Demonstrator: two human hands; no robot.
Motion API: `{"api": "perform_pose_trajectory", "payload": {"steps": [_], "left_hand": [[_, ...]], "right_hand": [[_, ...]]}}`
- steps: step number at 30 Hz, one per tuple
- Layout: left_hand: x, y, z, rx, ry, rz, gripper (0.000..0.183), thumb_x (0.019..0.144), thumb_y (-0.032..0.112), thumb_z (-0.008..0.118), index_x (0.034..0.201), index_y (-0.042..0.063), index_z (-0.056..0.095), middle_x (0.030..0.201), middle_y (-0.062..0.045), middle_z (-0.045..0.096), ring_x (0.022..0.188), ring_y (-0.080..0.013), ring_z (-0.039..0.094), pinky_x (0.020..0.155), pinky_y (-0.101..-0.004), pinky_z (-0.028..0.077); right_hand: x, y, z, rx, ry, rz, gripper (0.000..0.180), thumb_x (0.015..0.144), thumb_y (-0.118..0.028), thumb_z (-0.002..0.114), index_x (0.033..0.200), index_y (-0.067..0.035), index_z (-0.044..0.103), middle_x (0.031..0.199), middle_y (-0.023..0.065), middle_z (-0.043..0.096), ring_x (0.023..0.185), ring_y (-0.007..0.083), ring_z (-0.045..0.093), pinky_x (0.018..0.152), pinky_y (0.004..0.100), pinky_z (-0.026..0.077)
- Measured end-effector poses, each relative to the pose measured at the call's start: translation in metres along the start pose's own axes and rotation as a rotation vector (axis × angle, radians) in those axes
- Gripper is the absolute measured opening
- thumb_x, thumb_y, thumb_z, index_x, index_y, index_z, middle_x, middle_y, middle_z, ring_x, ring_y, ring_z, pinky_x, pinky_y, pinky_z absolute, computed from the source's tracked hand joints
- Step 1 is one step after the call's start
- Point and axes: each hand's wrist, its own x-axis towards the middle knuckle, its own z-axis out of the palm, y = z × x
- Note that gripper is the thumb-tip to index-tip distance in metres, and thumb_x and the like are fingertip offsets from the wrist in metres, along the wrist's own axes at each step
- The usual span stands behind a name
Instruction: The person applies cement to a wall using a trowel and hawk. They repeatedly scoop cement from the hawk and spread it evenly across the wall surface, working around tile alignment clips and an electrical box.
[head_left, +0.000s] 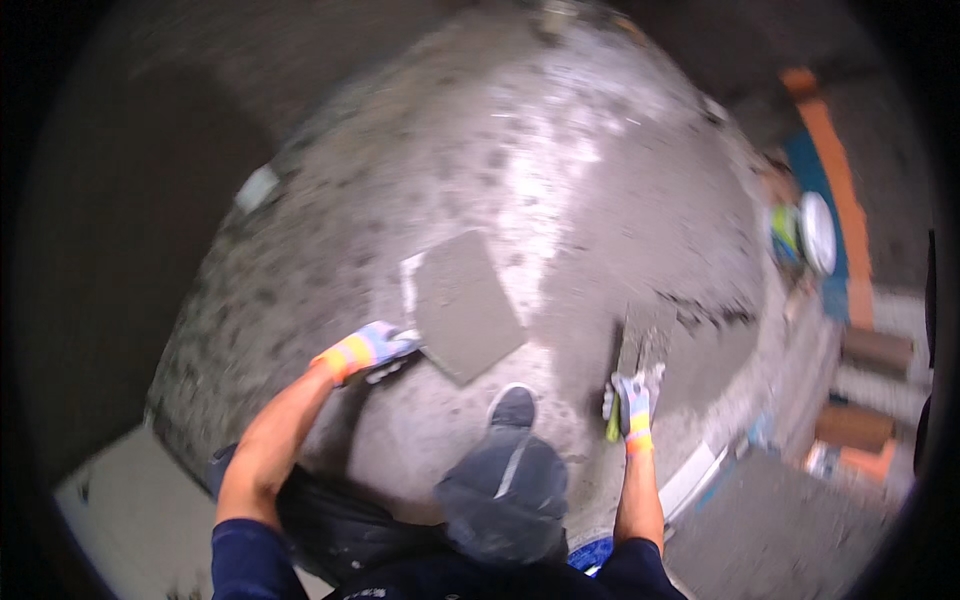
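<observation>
My left hand (375, 346), in a patterned work glove with an orange and yellow cuff, grips the lower left edge of a flat tile (469, 311). Grey mortar coats the tile's upper face, and a pale rim shows along its left side. In my right hand (634, 405), gloved the same way, is a trowel (646, 334) with a green handle and a long, mortar-smeared blade. That blade is over or against the wet mortar bed (660, 202) spread on the floor at right; contact is hard to tell. Blur hides the blade's edge.
My shoe (514, 406) and bent knee (506, 499) are just below the tile. Rough concrete floor (300, 277) extends left. At right stand a white-lidded bucket (817, 232), brown blocks (855, 427) and an orange strip (836, 172). A pale panel (135, 517) lies lower left.
</observation>
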Motion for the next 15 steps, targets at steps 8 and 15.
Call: {"api": "perform_pose_trajectory", "payload": {"steps": [8, 15], "left_hand": [[0.045, 0.08, 0.032, 0.092, -0.069, -0.09, 0.034, 0.084, 0.041, 0.053, 0.088, 0.008, 0.06, 0.058, 0.0, 0.051, 0.043, -0.0082, 0.046, 0.037, -0.0236, 0.039], [0.13, 0.162, 0.081, 0.305, -0.151, -0.02, 0.034, 0.083, 0.039, 0.054, 0.1, 0.01, 0.059, 0.058, 0.001, 0.05, 0.041, -0.0089, 0.043, 0.036, -0.0243, 0.038]], "right_hand": [[0.027, -0.114, -0.113, -0.129, 0.684, -0.276, 0.038, 0.075, -0.045, 0.061, 0.07, -0.008, 0.055, 0.055, 0.0037, 0.053, 0.039, 0.0184, 0.049, 0.036, 0.0311, 0.042], [0.09, -0.12, -0.122, -0.179, 0.452, -0.204, 0.032, 0.081, -0.044, 0.048, 0.075, -0.013, 0.055, 0.057, 0.0041, 0.053, 0.039, 0.0199, 0.047, 0.035, 0.0331, 0.042]]}}
